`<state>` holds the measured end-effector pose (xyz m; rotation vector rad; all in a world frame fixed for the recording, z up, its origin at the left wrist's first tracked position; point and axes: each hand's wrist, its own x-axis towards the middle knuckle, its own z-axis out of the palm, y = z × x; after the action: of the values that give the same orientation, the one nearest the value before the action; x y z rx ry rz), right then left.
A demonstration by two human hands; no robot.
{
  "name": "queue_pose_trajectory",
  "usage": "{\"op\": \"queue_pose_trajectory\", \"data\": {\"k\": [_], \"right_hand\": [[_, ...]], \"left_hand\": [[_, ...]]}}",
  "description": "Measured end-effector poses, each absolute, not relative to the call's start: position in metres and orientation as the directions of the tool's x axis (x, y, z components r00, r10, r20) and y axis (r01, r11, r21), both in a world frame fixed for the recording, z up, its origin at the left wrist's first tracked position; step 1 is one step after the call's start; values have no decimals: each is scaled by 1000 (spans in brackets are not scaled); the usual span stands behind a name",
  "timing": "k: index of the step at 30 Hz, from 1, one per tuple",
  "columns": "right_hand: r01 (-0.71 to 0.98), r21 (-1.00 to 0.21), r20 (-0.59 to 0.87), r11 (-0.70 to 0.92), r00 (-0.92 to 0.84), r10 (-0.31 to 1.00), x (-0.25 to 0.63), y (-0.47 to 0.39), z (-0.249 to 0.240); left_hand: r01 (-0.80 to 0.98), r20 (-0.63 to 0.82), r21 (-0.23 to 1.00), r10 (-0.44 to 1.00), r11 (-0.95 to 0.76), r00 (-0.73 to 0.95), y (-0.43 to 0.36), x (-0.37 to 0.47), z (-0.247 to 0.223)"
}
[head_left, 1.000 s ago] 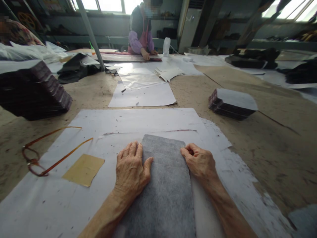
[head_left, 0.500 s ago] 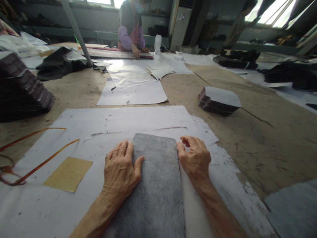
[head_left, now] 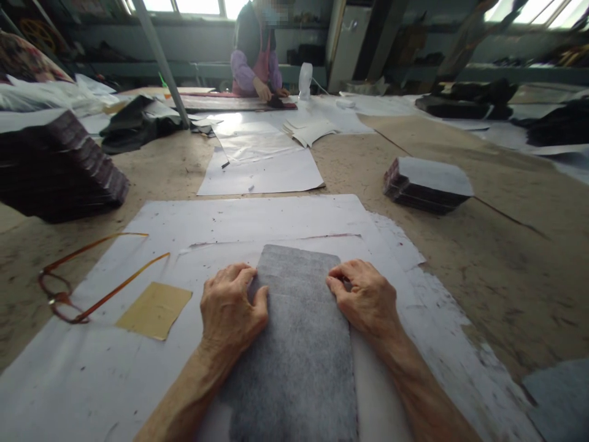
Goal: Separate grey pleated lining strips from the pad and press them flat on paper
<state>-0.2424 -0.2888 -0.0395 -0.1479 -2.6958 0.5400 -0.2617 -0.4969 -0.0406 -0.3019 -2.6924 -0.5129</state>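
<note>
A long grey felt-like fabric piece (head_left: 304,344) lies lengthwise before me on white paper. At its left edge my left hand (head_left: 234,301) is curled, the thumb on the fabric and the bent fingers against the side; their tips are partly hidden. Close to the far right corner, my right hand (head_left: 363,294) pinches the right edge between thumb and index finger, the other fingers folded in. The near end of the piece runs out of the picture.
Eyeglasses (head_left: 69,301) and a tan square (head_left: 156,310) lie on the left of the white paper (head_left: 184,215). Dark stacks of cut pieces stand at left (head_left: 59,166) and right (head_left: 430,184). Across the table, a person (head_left: 255,55) works near a grey pole (head_left: 161,61).
My left fingers, stretched flat before, are now bent at the fabric's edge. My right thumb and index finger have closed on the right edge. The whole view has shifted slightly.
</note>
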Motion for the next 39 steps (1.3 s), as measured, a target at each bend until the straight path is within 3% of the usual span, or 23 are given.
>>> {"op": "queue_pose_trajectory", "data": {"k": [4, 10, 15, 18, 22, 29, 34, 39], "right_hand": [[35, -383, 404, 923, -892, 201, -242, -289, -42], [114, -444, 436, 889, -839, 325, -242, -285, -44], [110, -538, 534, 836, -723, 438, -239, -281, -37], [109, -500, 463, 859, -805, 371, -238, -282, -37], [100, -463, 324, 881, -906, 272, -238, -285, -40], [58, -499, 419, 865, -857, 300, -237, -285, -38], [66, -466, 262, 883, -942, 209, -236, -287, -36], [169, -444, 141, 880, -957, 255, -236, -289, -33]], "left_hand": [[237, 309, 309, 138, 921, -941, -497, -263, -39], [257, 371, 381, 108, 888, -923, -498, -264, -39], [538, 484, 331, 350, 775, -802, -497, -262, -44], [611, 432, 312, 464, 727, -773, -497, -261, -45], [612, 404, 309, 483, 727, -777, -497, -260, -42], [678, 471, 223, 532, 701, -704, -493, -263, -44], [611, 375, 202, 516, 765, -770, -489, -270, -48], [545, 314, 213, 471, 811, -824, -488, -273, -47]]}}
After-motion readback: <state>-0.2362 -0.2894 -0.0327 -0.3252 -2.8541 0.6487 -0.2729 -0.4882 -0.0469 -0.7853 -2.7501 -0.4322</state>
